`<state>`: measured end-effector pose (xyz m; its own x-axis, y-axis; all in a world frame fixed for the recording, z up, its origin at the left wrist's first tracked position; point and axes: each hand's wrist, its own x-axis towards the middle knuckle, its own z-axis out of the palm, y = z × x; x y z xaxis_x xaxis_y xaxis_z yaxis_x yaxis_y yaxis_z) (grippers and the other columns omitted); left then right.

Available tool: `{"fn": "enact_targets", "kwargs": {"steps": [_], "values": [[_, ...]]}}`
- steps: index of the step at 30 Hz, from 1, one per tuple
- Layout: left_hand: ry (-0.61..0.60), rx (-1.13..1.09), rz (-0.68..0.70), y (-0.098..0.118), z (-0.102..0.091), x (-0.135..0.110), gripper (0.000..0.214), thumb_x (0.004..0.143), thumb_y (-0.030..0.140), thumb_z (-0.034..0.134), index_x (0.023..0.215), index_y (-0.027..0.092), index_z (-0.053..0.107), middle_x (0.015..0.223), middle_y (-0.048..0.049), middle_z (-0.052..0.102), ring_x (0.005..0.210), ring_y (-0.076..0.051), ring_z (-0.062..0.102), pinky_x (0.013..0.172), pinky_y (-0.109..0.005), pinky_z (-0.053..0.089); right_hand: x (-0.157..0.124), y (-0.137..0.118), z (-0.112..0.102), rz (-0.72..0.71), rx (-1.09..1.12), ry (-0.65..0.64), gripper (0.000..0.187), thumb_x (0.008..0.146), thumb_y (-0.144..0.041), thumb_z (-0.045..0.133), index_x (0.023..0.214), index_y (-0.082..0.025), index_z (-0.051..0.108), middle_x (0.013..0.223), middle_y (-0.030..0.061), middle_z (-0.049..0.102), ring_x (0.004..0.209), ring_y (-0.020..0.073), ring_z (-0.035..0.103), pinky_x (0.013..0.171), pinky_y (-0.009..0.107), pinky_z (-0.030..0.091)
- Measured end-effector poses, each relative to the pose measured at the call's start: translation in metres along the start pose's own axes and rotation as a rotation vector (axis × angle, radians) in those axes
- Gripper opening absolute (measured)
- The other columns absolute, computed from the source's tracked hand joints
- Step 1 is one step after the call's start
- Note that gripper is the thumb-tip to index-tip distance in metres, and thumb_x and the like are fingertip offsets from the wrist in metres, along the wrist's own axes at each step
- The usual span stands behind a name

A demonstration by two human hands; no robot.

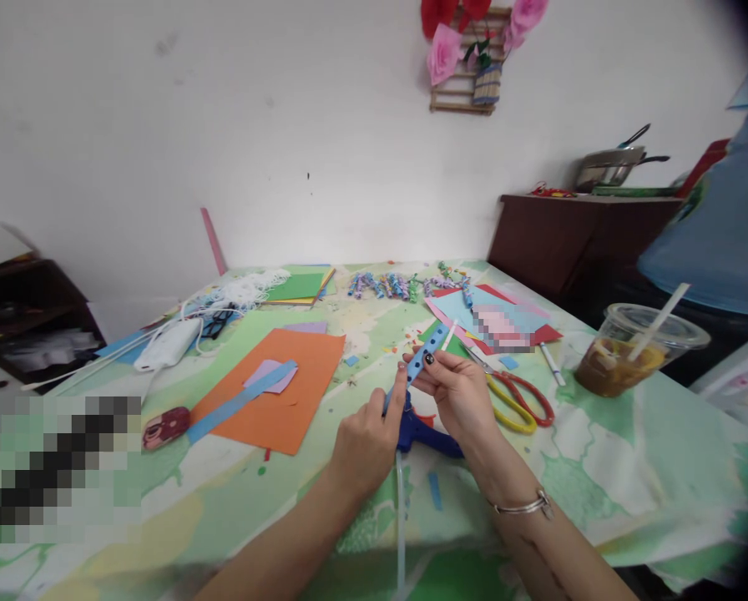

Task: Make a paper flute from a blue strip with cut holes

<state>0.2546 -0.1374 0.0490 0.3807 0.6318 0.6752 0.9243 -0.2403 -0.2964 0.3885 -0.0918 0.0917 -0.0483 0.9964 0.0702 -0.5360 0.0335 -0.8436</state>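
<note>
Between my hands is a light blue paper strip with dark dots, slanting up to the right. My right hand pinches its edge between thumb and fingers. My left hand holds the lower end, its index finger laid along the strip and the other fingers curled. Beneath both hands lies a dark blue glue gun, partly hidden, with a translucent glue stick extending toward me. Scissors with red and yellow handles rest just right of my right hand.
An orange sheet lies left, with a blue strip and a maroon patterned object. A lidded cup with a straw stands right. Curled paper pieces, white string and a white power strip sit farther back.
</note>
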Motion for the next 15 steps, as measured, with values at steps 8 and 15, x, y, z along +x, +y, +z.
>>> {"fn": "enact_targets", "kwargs": {"steps": [8,15], "values": [[0.037,0.043,0.0,0.0003,0.0011,0.0005,0.056,0.085,0.007,0.038,0.14,0.01,0.029,0.069,0.0016,0.043,0.046,-0.009,0.046,0.039,-0.024,0.03,0.0024,-0.0009,0.0011,-0.019,-0.021,0.034,0.023,0.061,-0.031,0.076,0.074,-0.012,0.072,0.071,0.0084,0.073,0.064,0.0199,0.069,0.063,0.031,0.056],[0.042,0.054,-0.015,-0.0005,0.002,0.0009,0.057,0.086,0.007,0.038,0.141,0.011,0.027,0.069,0.0018,0.043,0.044,-0.009,0.045,0.038,-0.024,0.031,0.0033,-0.0017,0.0069,-0.062,-0.041,0.054,0.021,0.063,-0.03,0.074,0.073,-0.013,0.07,0.07,0.0077,0.073,0.064,0.0196,0.069,0.064,0.032,0.057]]}}
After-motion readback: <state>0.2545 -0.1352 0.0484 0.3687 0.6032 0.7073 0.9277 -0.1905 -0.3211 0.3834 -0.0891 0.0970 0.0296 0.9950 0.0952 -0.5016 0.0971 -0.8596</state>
